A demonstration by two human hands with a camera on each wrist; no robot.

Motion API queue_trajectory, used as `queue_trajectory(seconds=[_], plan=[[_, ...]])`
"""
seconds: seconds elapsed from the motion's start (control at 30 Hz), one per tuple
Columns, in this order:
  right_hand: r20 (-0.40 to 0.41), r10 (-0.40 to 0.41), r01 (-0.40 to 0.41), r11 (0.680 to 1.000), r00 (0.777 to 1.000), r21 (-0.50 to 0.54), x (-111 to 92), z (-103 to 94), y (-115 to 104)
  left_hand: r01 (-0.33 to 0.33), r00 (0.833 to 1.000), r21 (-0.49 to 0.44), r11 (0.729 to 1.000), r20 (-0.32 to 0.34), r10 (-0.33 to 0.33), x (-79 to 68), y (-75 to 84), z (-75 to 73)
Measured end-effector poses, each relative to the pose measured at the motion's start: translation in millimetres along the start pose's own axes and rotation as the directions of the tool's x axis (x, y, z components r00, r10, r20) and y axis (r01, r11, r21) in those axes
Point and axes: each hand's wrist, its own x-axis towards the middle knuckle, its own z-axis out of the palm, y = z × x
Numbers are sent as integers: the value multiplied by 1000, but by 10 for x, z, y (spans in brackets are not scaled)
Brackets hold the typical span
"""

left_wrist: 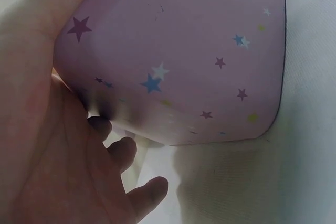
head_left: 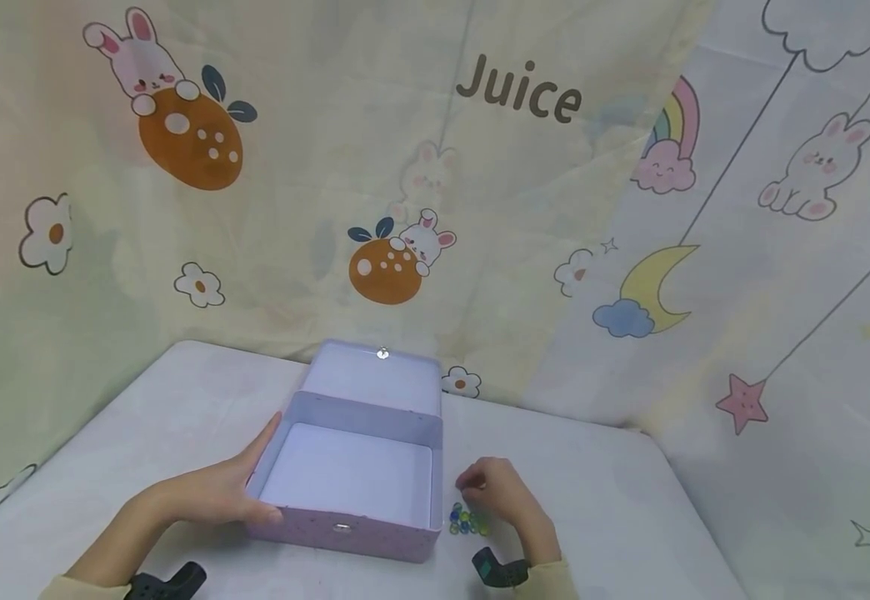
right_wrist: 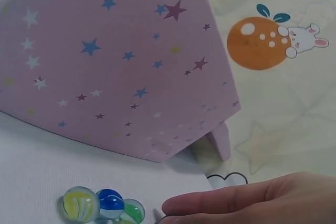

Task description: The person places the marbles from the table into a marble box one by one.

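A lidded box (head_left: pixel 345 533), pink-purple with stars outside and pale inside, stands on the table with its lid (head_left: pixel 375 379) tilted back. My left hand (head_left: pixel 213 497) rests against the box's left front corner, thumb on the front and index finger along the left side. In the left wrist view the other fingers (left_wrist: pixel 149 195) spread loosely, apart from the wall. Several glass marbles (head_left: pixel 467 522) lie right of the box; yellow, blue and green swirls show in one marble (right_wrist: pixel 81 204). My right hand (head_left: pixel 501 492) is bent beside them, fingertips down. Whether it pinches anything is hidden.
The white table (head_left: pixel 615 500) extends to both sides of the box. Behind it hangs a printed cloth (head_left: pixel 292 208) with rabbits and flowers. Dark wrist devices (head_left: pixel 501 570) sit on both forearms. The box has a metal clasp (head_left: pixel 342 527) on its front.
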Motion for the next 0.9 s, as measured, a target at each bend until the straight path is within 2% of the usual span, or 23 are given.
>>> queue_trajectory(seconds=[0.33,0.67,0.9], plan=[[-6,7,-7,1000,1000,8,7,-38,-38,-17,1000,5,1000,-11,17,-16,18,-5],[-64,-59,63,996,996,56,-39,-107,-115,-36,999,2,999,-16,36,-25,24,2],[-68,-155,161,982,986,99,-56,-156,-157,-43,999,-14,999,-9,43,-18,20,3]])
